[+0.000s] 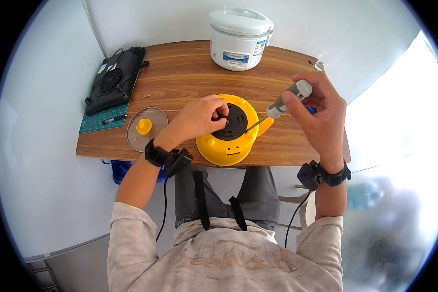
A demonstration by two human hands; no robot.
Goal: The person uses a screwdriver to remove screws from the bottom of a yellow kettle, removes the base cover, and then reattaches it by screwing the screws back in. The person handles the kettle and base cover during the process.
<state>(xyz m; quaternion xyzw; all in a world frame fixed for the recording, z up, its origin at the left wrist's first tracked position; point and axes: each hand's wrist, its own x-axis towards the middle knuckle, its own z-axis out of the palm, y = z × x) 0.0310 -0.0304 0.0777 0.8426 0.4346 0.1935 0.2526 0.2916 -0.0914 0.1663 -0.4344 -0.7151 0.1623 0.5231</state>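
Observation:
A yellow pot-shaped appliance body (220, 155) lies on the table in front of me, its slotted black round plate (237, 124) facing up and its yellow handle pointing right. My right hand (321, 109) is wrapped round the grey handle of a screwdriver (280, 106). The shaft slants down left, with the tip at the right edge of the black plate. My left hand (199, 117) rests over the plate's left side, fingers curled and pinched. A tiny shiny bit shows by its fingertips, too small to name.
Left of the yellow body lies a glass lid (131, 131) with a yellow knob (143, 126). Farther left, a black appliance (109, 80) and a marker pen (114, 119) lie on a green cutting mat (95, 124). A white rice cooker (236, 41) stands at the back.

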